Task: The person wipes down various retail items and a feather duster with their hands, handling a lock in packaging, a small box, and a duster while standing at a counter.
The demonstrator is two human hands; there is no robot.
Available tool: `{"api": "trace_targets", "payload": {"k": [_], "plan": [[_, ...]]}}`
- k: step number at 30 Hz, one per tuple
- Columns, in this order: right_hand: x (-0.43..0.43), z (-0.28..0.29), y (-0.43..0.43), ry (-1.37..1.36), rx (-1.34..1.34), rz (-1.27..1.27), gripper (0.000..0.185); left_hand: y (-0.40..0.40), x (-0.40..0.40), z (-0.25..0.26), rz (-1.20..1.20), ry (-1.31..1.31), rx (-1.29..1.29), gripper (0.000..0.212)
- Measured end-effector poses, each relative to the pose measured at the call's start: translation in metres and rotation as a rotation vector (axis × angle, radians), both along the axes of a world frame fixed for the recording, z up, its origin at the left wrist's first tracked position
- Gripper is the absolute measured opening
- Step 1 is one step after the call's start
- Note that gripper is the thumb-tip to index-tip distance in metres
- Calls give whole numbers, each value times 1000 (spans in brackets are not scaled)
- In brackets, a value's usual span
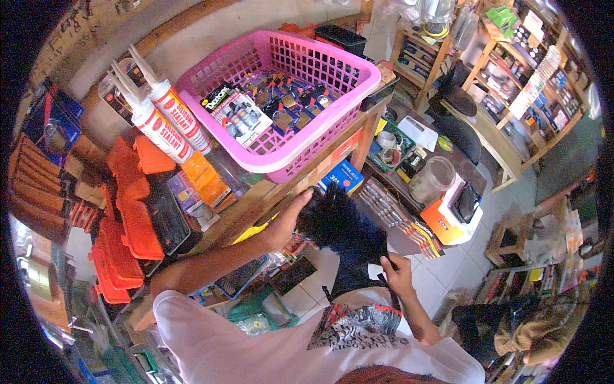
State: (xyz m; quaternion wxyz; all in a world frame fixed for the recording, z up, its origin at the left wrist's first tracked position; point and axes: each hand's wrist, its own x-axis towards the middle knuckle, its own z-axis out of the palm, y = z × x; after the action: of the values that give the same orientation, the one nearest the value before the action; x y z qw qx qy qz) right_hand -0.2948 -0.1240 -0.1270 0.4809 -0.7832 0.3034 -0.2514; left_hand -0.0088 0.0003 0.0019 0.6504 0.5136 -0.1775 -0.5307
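In front of my chest is a black furry article with a dark fabric lower part, a white tag and black straps; its exact kind I cannot tell. My left hand holds its far left edge, fingers partly hidden behind the fur. At its right side, my right hand pinches the edge near the tag. Just beyond my left hand runs the edge of a wooden shelf. On it stands a pink plastic basket holding packaged padlocks and an epoxy adhesive blister pack.
Two silicone sealant cartridges stand left of the basket. Orange-lidded plastic boxes line the left. To the right are a clear plastic jar, a green tray and an orange-and-white carton. Wooden shelving stands farther back.
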Motion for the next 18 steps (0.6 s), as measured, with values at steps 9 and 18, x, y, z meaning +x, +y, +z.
{"api": "trace_targets", "payload": {"k": [9, 18], "plan": [[-3, 5, -12, -66, -128, 130, 19, 3, 11, -12, -47, 259, -65, 42], [-5, 3, -16, -98, -245, 85, 25, 0, 11, -24, -64, 100, -32, 40]]}}
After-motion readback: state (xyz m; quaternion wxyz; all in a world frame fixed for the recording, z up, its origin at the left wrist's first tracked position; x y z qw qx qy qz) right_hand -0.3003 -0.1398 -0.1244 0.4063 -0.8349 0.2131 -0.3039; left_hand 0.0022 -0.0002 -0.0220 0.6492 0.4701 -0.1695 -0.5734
